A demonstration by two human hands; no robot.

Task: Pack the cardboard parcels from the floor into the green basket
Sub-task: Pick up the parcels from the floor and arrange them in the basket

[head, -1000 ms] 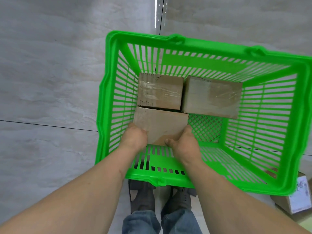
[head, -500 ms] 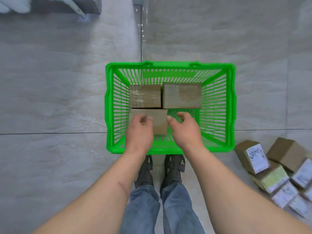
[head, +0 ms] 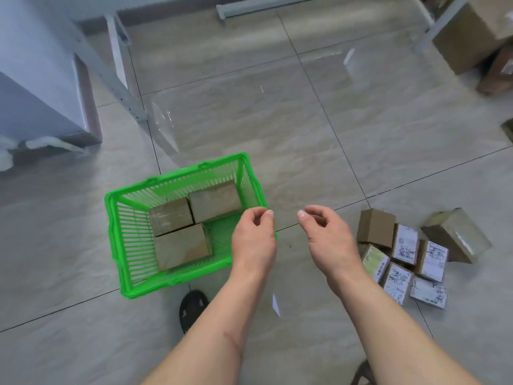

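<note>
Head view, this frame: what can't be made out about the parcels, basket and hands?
- Labels on the floor parcels: print too small and blurred to read.
- Green basket: near right corner hidden behind the left hand.
- Large cardboard box, top right: cut off by the frame edge.
- Right hand: palm side unseen.

This looks like a parcel storeroom or small warehouse. Glossy beige floor tiles [head: 277, 129] fill the frame, grey metal rack legs [head: 111, 70] stand at upper left and upper right, and big cartons [head: 469, 37] sit in the upper right corner. Small labelled parcels [head: 405, 259] lie in a heap at lower right, and a green basket [head: 122, 245] at centre left holds three more.
</note>
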